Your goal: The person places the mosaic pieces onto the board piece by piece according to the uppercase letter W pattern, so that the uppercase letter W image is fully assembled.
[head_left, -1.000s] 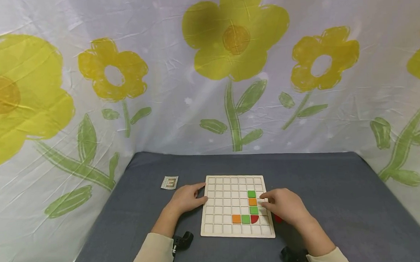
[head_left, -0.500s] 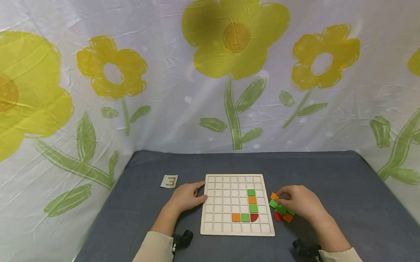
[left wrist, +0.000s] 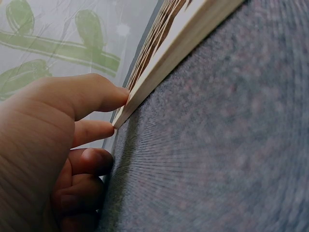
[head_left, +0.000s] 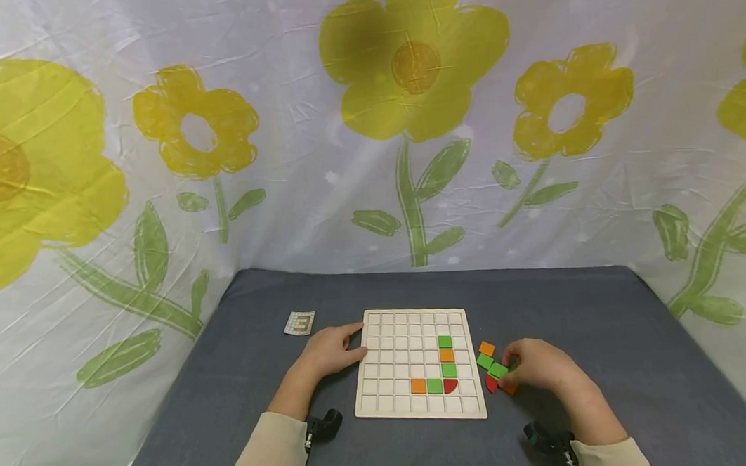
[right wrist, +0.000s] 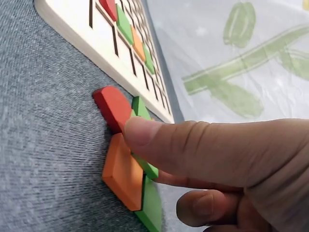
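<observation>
A light wooden grid board [head_left: 388,404] lies in front of me, holding green and orange square tiles [head_left: 447,356] and a red quarter-round tile [head_left: 451,386]. My left hand [head_left: 326,351] touches the board's left edge with thumb and index fingertip; the left wrist view shows the fingertips at its wooden side [left wrist: 164,63]. Right of the board, my right hand [head_left: 540,363] is down at the loose tiles. Its thumb and index finger pinch a green square tile [right wrist: 147,166], partly hidden behind the thumb. A red rounded tile [right wrist: 113,106] and an orange tile [right wrist: 123,171] lie close by.
More loose tiles, including an orange one [head_left: 487,348] and a green one [head_left: 485,361], lie between board and right hand. A small pattern card [head_left: 300,323] is left of the board. Dark grey cloth [head_left: 554,301] covers the table, with a flowered curtain [head_left: 308,194] behind.
My right hand has moved right, off the board to the loose tiles, then slightly nearer me among them. The left hand stays at the board's edge.
</observation>
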A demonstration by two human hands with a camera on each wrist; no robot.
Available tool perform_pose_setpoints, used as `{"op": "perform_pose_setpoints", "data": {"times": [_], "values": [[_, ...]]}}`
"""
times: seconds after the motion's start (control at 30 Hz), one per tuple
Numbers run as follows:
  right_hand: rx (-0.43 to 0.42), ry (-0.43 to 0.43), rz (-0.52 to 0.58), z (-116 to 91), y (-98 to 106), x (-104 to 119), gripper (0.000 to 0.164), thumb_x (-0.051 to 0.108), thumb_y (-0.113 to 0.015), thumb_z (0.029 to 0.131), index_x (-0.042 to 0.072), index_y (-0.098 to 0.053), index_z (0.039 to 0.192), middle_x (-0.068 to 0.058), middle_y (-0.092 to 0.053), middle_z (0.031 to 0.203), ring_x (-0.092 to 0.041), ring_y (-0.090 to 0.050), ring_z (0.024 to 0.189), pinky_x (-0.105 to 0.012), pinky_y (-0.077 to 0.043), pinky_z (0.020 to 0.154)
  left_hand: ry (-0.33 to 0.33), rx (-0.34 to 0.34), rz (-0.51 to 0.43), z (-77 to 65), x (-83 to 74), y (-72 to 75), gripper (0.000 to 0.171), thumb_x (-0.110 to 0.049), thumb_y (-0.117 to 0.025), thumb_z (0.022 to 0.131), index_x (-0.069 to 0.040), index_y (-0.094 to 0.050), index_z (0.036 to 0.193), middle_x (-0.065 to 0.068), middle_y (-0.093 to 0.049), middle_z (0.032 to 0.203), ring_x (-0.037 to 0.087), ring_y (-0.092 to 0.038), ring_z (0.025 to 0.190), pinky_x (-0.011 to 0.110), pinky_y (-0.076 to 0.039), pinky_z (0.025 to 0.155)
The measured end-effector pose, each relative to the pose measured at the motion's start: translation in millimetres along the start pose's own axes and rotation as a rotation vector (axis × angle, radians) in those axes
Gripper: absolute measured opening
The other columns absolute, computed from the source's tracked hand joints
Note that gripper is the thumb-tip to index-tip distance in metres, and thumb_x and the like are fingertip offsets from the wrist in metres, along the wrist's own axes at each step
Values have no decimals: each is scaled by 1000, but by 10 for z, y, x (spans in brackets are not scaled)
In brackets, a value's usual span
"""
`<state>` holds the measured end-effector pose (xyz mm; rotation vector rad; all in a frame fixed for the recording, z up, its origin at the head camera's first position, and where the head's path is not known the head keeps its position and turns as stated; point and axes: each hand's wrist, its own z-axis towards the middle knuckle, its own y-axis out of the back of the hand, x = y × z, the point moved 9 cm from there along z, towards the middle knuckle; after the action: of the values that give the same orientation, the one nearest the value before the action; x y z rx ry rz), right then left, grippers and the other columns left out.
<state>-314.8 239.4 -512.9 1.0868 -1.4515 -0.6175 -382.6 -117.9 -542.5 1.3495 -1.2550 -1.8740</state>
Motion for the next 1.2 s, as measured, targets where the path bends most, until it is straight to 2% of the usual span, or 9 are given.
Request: {"op": "perform_pose_setpoints", "data": {"times": [0.47,0.73,0.87,1.03,1.13,1.2], "values": [[-7,35,40,33,-51,-6,21,17,-88,75,12,-69,83,3,-58,71,-16,-50,64,-35,-40,61,2,-3,-6,-1,-10,4,59,-40,-69,94,-15,-60,147,-6,-46,57,10,-35,50,30,-28,53],[-44,30,-8,16,32,47,18,21,-87,77,14,-72,85,4,-59,73,-16,-51,64,-36,-42,61,-4,-2,-13,-16,13,-10,59,-40,-69,95,-14,-60,147,-6,-44,56,10,-34,48,30,-28,52],[-106,30,-27,-10,159,104,19,23,-86,81,12,-76,94,2,-66,86,-18,-59,76,-42,-50,68,-11,-5,-15,-7,9,-14,58,-40,-69,95,-14,-60,146,-6,-45,56,10,-34,49,30,-28,53],[-180,58,-19,-52,281,260,24,21,-85,84,10,-78,104,-4,-72,101,-29,-66,95,-49,-53,77,-4,-12,-12,-5,22,-17,59,-41,-70,94,-14,-61,146,-7,-45,56,10,-35,50,30,-29,53],[-219,84,14,-83,330,376,26,18,-84,85,7,-78,109,-6,-73,103,-33,-67,100,-48,-54,78,-1,-13,-7,-5,29,-13,59,-41,-70,94,-15,-61,146,-7,-45,56,10,-35,50,30,-29,54],[-241,88,40,-97,359,435,27,15,-83,85,6,-77,111,-7,-73,102,-31,-67,97,-45,-54,75,-8,-16,-7,-3,24,-12,59,-41,-70,94,-15,-61,145,-7,-44,56,9,-35,50,30,-29,53]]}}
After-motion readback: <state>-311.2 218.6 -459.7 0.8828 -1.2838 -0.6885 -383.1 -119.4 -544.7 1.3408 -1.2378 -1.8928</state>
